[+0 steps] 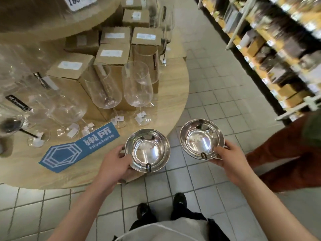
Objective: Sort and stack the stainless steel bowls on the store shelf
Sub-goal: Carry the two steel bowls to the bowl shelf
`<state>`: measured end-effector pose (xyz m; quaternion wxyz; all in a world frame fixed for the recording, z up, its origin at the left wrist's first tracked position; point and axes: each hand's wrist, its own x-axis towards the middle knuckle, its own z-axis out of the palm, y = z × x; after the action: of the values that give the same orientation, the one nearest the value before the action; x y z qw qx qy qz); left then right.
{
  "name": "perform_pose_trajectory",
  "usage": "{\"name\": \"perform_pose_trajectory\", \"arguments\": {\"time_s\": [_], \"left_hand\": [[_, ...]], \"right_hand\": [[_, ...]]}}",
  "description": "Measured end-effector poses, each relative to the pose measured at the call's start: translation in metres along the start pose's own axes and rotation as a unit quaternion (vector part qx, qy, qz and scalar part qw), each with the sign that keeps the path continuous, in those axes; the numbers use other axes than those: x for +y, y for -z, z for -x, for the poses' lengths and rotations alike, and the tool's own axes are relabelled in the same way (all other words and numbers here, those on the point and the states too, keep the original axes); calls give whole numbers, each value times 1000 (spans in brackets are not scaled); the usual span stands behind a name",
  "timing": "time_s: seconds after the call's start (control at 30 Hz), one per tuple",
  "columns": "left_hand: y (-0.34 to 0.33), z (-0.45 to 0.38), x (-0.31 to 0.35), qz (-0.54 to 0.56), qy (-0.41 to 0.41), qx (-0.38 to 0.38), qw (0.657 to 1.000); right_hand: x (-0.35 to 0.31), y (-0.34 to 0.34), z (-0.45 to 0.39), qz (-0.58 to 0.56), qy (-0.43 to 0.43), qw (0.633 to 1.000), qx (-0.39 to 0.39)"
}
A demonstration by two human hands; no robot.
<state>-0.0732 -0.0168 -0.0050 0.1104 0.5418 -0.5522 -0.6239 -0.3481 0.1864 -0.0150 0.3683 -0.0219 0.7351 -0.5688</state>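
Hands first: left hand (115, 163) gripping the near-left rim of a shiny steel bowl (147, 150), thumb over the edge, fingers underneath; right hand (230, 158) gripping the near-right rim of a second steel bowl (201, 139) the same way. Both bowls held upright and level, open side up, side by side but apart, each with a small dark tag on the near rim. Left bowl hovering just over the curved edge of a round wooden desk (165, 108); right bowl out over the pale tiled floor (217, 94). On the desk, just beyond the left hand, a blue sign (79, 148) lying flat with a white hexagon and the word "hivelane". Further back, tall clear wine glasses (137, 84) standing upright with white price tags at their bases, backed by brown cardboard boxes (69, 66) with white labels. Far right, blurred store shelves (278, 40) packed with goods. Rust-coloured fabric (281, 150) beside the right hand; below, dark shoes (179, 201) on the tiles.
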Motion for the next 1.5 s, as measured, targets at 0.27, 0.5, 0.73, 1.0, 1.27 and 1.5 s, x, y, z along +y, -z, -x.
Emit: {"name": "perform_pose_trajectory", "arguments": {"time_s": [0.27, 0.5, 0.73, 1.0, 1.27, 1.5], "left_hand": [[-81, -29, 45, -70, -41, -60, 995], [-174, -60, 95, -44, -69, -51, 995], [-234, -93, 131, 17, -55, -40, 998], [-273, -150, 170, 30, -48, -8, 998], [-348, -279, 258, 30, -52, -47, 997], [-400, -369, 362, 53, -55, -67, 995]], "right_hand": [[0, 88, -11, -61, 18, 995, 74], [-18, 159, -50, -68, 31, 994, 80], [-52, 194, -111, -68, 29, 995, 68], [-95, 174, -186, -114, 41, 990, 68], [-151, 169, -299, -160, 8, 974, 160], [-237, 185, -382, -156, 12, 967, 200]]}}
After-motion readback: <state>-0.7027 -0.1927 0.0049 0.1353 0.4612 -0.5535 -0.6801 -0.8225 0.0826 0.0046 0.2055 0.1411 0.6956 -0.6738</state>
